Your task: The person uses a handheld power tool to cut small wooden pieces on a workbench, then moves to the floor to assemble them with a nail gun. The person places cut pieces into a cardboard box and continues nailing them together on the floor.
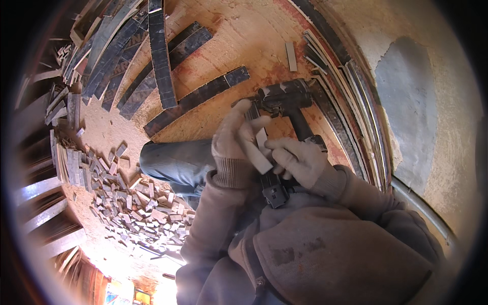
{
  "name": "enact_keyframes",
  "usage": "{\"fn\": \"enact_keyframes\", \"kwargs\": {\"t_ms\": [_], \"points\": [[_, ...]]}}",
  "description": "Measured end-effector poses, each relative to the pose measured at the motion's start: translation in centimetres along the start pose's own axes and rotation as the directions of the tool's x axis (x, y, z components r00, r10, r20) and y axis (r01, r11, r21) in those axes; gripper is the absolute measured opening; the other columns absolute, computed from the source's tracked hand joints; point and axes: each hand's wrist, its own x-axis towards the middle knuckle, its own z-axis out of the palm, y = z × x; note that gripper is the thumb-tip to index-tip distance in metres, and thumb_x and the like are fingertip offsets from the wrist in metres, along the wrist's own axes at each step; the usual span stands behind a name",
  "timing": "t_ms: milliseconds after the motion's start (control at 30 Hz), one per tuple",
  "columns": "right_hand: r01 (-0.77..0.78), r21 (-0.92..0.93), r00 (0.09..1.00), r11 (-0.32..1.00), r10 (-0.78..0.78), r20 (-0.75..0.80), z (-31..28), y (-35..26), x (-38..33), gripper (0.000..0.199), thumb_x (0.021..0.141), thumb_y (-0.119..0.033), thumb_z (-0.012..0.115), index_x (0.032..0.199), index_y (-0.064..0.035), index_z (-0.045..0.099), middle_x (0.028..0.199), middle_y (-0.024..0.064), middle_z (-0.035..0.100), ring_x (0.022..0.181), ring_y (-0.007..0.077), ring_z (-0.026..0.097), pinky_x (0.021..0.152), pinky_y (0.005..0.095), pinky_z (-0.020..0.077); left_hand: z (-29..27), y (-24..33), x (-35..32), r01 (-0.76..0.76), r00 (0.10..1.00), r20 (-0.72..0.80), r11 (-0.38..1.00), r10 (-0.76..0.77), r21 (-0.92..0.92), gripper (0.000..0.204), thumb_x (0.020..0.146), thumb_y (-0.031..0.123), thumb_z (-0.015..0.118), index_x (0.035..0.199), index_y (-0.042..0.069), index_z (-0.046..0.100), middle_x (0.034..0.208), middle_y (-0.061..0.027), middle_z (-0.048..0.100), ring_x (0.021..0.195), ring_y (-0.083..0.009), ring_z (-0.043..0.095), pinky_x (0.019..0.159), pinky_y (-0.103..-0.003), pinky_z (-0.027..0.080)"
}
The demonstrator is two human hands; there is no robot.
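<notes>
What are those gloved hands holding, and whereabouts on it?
A dark nail gun. The left hand grips its long magazine along with a pale strip; the right hand closes on the magazine's lower part, near the handle.

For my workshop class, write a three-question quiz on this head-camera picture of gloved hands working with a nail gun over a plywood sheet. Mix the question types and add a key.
1. True or false: both hands, the left hand and the right hand, wear light work gloves.
2. Multiple choice: where does the pile of small wood offcuts lie? A) to the person's left, beyond the knee; B) on top of the nail gun; C) against the plastered wall on the right.
3. Fill in: the long dark strips lie on a sheet of ______.

Key
1. True.
2. A.
3. Plywood. The black nail gun is held over it, with a pale strip between the hands.
</notes>
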Motion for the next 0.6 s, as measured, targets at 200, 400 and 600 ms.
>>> {"fn": "enact_keyframes", "kwargs": {"t_ms": [200, 400, 600], "points": [[-0.350, 0.607, 0.937, 0.713, 0.257, 0.238, -1.0, 0.1, -0.2, 0.039, 0.114, -0.033, 0.053, 0.127, 0.0008, 0.067, 0.107, 0.0115, 0.073, 0.090, 0.0178, 0.074, 0.072, 0.0276, 0.0604, 1.0, -0.9, 0.9, 0.086, 0.987, 0.151, 0.983, -0.062, -0.159, 0.051, 0.106, 0.016, 0.041, 0.143, -0.015, 0.055, 0.073, -0.0055, 0.059, 0.100, -0.0294, 0.074, 0.099, -0.035, 0.055], [-0.419, 0.640, 0.904, 0.645, 0.230, 0.360, -2.5, 1.3, 0.2, 0.036, 0.109, -0.028, 0.065, 0.126, 0.0037, 0.065, 0.103, 0.0110, 0.072, 0.081, 0.0140, 0.069, 0.071, 0.0235, 0.0568, 0.9, -2.2, 1.3, -0.141, 0.967, 0.211, 0.990, 0.142, -0.024, 0.046, 0.106, 0.014, 0.046, 0.144, -0.010, 0.057, 0.104, -0.0180, 0.073, 0.109, -0.0293, 0.073, 0.107, -0.038, 0.052], [-0.378, 0.380, 0.924, 0.844, 0.368, 0.103, -0.9, 0.7, -0.3, 0.029, 0.105, -0.017, 0.066, 0.125, 0.0038, 0.063, 0.087, 0.0089, 0.072, 0.068, 0.0127, 0.069, 0.061, 0.0253, 0.0571, -0.7, -2.9, 0.9, -0.301, 0.953, 0.099, 0.858, 0.286, 0.415, 0.044, 0.108, 0.021, 0.054, 0.145, -0.002, 0.060, 0.131, -0.0216, 0.071, 0.122, -0.0278, 0.067, 0.109, -0.038, 0.049]]}}
